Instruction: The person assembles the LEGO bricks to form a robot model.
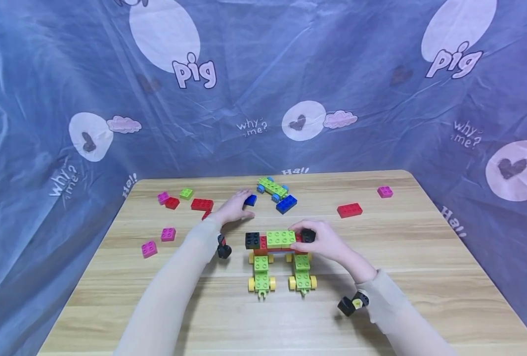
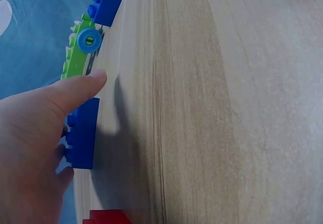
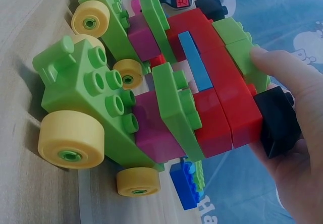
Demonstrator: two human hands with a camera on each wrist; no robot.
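My left hand reaches to the far middle of the table, beside a blue brick. In the left wrist view its thumb is stretched out past the blue brick, and the other fingers are partly hidden behind it; no grip shows. My right hand holds the right end of a toy-brick build. Its thumb lies on a green brick, near a black end brick. Red bricks form the build's crosspiece, above two green wheeled bases with yellow wheels.
Beyond the build are a green car base with blue wheels and another blue brick. Pink, red and green bricks lie on the left, among them a red brick. To the right are a red brick and a pink brick.
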